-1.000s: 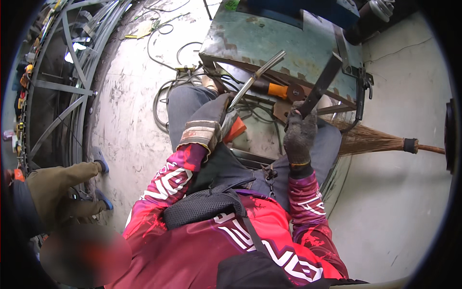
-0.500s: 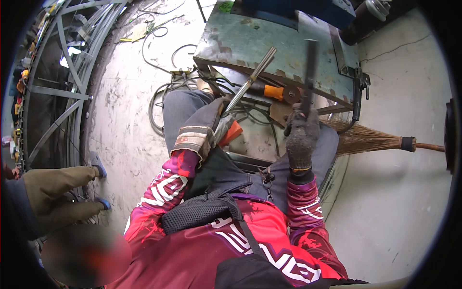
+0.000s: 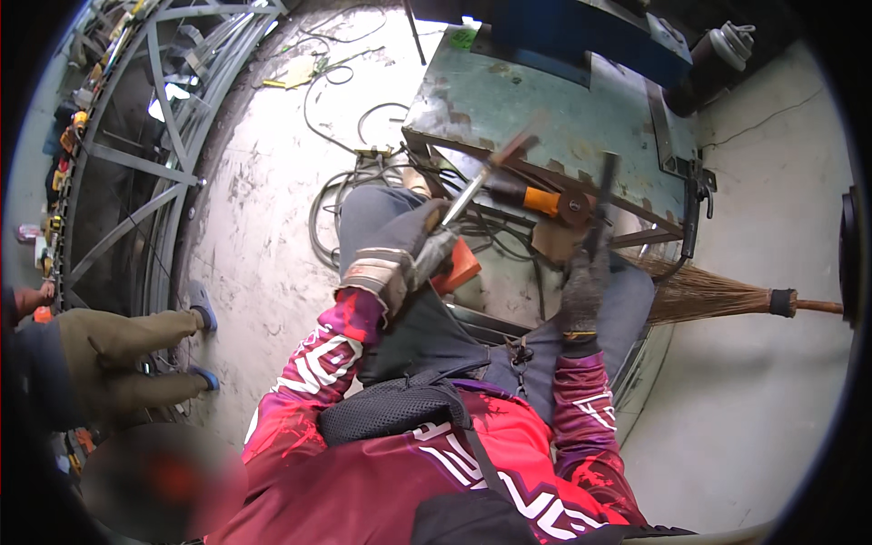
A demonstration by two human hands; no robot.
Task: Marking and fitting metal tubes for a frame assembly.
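Observation:
My left hand, in a grey work glove, grips the lower end of a long flat metal bar that slants up and right to the front edge of a green metal workbench. My right hand, in a dark glove, holds a dark, motion-blurred tool nearly upright, just right of the bar's far end. An orange-handled angle grinder lies between the two hands under the bench edge. Beside my left hand sits an orange block.
A straw broom lies on the floor at the right. Cables coil left of the bench. A curved metal frame stands at the far left, near another person's legs in khaki trousers. A blue box sits behind the bench.
The dark tool in my right hand has swung from leaning right to nearly upright and come down a little. My left hand keeps its grip on the metal bar.

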